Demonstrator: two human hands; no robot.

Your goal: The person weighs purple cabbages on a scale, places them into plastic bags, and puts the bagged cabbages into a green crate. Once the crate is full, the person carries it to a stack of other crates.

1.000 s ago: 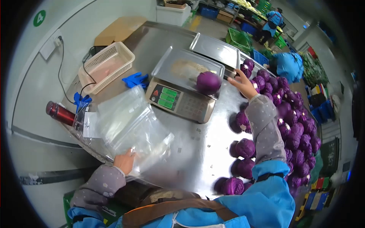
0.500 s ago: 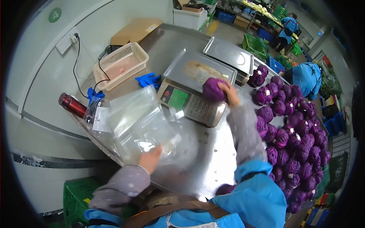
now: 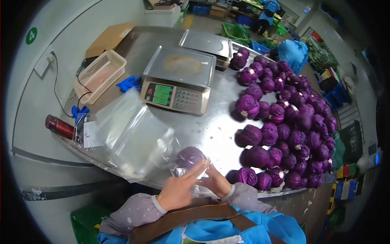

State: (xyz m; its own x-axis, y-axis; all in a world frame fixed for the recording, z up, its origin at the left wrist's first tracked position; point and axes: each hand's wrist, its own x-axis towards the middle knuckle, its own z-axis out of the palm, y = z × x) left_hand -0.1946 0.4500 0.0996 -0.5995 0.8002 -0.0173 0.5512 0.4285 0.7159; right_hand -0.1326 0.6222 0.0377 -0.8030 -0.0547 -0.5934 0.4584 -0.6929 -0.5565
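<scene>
A purple cabbage [image 3: 189, 157] sits inside a transparent plastic bag [image 3: 174, 166] near the table's front edge. My left hand [image 3: 178, 191] grips the bag's near end, its index finger stretched along the plastic. Close against it, my right hand [image 3: 217, 181] has its fingers bent on the same gathered end. Left of the bagged cabbage lies a stack of flat transparent bags [image 3: 142, 140]. Many loose purple cabbages [image 3: 284, 132] cover the table's right side. Beyond my hands stands a scale [image 3: 178, 67] with a bare metal pan and lit green displays.
A second scale [image 3: 207, 42] stands behind the first. On the left are a cream basket [image 3: 101, 77], blue gloves [image 3: 129, 83], a red flask [image 3: 59, 126] and a cardboard box [image 3: 107, 38]. A person in blue [image 3: 292, 56] bends beyond the table.
My right hand has come from the scale down to the table's front edge. The cabbage it held is now in a bag, and both hands are together at the bag's near end.
</scene>
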